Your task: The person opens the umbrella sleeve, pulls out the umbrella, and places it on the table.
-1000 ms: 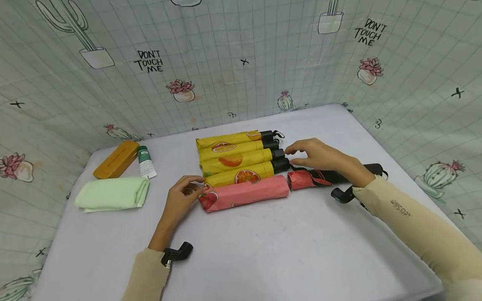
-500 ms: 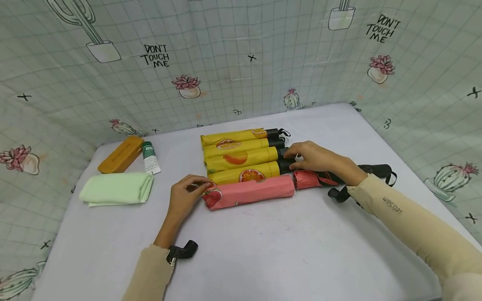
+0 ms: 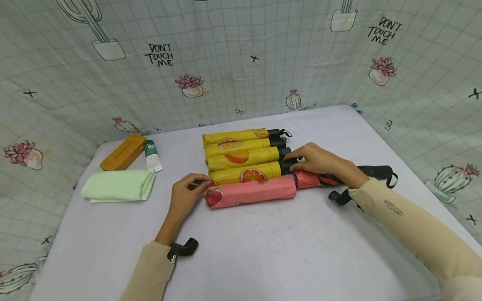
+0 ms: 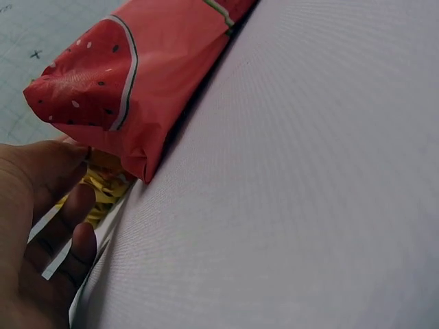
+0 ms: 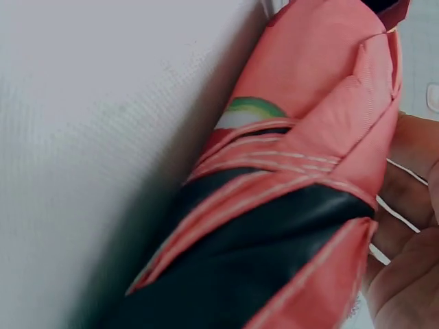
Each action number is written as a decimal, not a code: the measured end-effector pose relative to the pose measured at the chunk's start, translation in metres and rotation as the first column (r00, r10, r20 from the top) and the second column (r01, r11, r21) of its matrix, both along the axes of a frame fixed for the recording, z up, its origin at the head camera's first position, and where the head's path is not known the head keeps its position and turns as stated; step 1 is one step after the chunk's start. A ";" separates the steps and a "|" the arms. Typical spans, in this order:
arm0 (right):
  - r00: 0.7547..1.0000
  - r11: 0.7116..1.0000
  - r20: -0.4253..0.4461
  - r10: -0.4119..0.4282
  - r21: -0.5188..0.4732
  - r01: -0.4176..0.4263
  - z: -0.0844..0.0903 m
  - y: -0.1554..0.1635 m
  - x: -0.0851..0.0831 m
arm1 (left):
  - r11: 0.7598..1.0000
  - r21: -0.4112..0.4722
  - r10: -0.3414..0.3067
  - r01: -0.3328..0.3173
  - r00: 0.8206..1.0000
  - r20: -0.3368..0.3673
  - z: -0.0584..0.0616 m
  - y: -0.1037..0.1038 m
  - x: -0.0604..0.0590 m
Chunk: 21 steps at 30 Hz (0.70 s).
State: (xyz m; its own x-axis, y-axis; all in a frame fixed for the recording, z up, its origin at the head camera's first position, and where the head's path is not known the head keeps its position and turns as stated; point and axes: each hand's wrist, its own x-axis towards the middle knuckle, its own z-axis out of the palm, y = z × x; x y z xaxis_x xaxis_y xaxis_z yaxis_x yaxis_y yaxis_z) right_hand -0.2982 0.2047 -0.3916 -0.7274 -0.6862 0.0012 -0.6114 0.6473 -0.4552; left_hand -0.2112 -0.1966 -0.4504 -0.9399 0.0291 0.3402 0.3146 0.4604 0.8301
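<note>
Centrally on the table (image 3: 263,251), four yellow umbrellas (image 3: 242,159) lie side by side with a pink umbrella (image 3: 250,192) in front. Left hand (image 3: 186,196), fingers curled, touches their left ends. Right hand (image 3: 320,161) pinches the nearest yellow umbrella's black handle (image 3: 287,166), above a red-and-black umbrella (image 3: 320,179).

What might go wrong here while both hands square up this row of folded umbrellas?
The right hand pinches the nearest yellow umbrella by its black handle end; a push there may skew the row. The pink umbrella lies loose against it and may roll forward. The red-and-black umbrella under the wrist may get dragged.
</note>
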 end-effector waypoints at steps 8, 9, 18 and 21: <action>0.998 0.998 -0.018 -0.053 -0.043 0.052 0.006 0.009 0.003 | 0.999 0.036 -0.031 0.031 1.000 0.003 -0.011 -0.003 -0.006; 0.998 0.997 -0.019 -0.059 -0.041 0.058 0.007 0.011 0.003 | 0.999 0.034 -0.034 0.034 0.999 0.004 -0.010 -0.003 -0.006; 0.998 0.999 -0.053 -0.033 -0.040 0.031 0.011 0.016 0.005 | 1.000 0.016 -0.023 0.022 0.999 0.024 -0.008 -0.006 -0.002; 0.996 0.999 -0.084 -0.038 -0.037 0.035 0.012 0.020 0.005 | 1.000 0.012 -0.024 0.023 0.999 0.029 -0.009 -0.007 -0.003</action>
State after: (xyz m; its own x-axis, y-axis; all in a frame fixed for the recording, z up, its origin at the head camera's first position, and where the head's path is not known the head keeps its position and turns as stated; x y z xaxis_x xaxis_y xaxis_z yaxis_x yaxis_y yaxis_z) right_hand -0.2927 0.2245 -0.3795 -0.7481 -0.6579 0.0872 -0.6250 0.6542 -0.4259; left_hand -0.2142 -0.2033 -0.4599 -0.9485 0.0476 0.3131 0.3009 0.4438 0.8441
